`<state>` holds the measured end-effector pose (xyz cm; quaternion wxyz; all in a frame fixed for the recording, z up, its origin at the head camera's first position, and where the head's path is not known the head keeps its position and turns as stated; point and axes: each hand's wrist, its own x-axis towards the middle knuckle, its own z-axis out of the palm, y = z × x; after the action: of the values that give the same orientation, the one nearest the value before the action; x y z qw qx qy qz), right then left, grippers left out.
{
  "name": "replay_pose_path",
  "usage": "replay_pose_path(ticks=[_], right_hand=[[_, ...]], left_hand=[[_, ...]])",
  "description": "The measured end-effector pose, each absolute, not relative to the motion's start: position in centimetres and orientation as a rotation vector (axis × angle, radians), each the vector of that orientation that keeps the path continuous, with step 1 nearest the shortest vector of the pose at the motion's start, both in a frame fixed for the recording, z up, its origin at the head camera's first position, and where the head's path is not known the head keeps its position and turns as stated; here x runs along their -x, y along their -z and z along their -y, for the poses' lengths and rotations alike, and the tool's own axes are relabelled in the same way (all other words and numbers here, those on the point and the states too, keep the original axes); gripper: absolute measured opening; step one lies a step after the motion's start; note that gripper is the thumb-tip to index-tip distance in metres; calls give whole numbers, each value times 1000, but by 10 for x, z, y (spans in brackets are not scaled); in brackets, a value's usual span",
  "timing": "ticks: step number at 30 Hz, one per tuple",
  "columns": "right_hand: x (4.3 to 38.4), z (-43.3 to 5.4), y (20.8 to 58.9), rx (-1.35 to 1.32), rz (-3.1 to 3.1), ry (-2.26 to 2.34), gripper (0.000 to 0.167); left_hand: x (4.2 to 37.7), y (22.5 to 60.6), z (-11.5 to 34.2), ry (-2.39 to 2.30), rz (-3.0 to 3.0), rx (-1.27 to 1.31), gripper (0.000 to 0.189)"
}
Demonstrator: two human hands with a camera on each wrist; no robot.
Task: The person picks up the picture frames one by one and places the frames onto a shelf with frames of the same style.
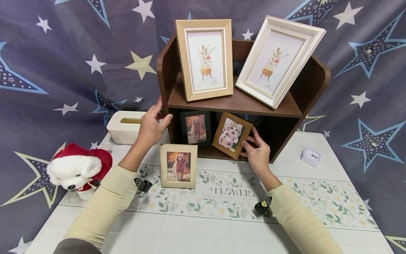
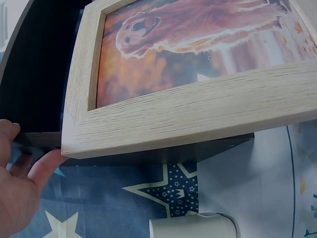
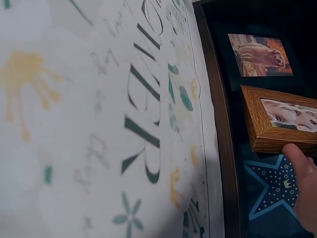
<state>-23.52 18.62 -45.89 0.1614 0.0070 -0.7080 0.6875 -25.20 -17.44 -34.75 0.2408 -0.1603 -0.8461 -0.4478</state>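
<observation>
My right hand (image 1: 258, 155) pinches the right edge of a brown wooden picture frame (image 1: 217, 143) with a kitten photo. That frame tilts at the front of the lower compartment of a dark brown shelf (image 1: 203, 104). The thumb presses its face, as the right wrist view also shows beside the brown frame (image 3: 257, 124). My left hand (image 1: 152, 123) grips the shelf's left side panel between thumb and fingers. Behind the kitten frame, to its left, a black picture frame (image 1: 208, 130) with a dog photo stands inside. A pale wooden picture frame (image 1: 163, 165) stands on the table before the shelf.
On the shelf's upper board lean a tan frame (image 1: 182, 60) and a white frame (image 1: 299, 67). A white tissue box (image 1: 122, 132) and a plush dog in red (image 1: 76, 169) lie left. To the right is a small white box (image 1: 311, 157) on the table (image 1: 190, 233).
</observation>
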Motion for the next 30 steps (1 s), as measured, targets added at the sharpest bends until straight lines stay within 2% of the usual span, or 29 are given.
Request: replay_pose_path(ticks=[30], right_hand=[[253, -169, 472, 122, 1977, -1899, 71]], left_hand=[[251, 347, 174, 1189, 2331, 418, 72]])
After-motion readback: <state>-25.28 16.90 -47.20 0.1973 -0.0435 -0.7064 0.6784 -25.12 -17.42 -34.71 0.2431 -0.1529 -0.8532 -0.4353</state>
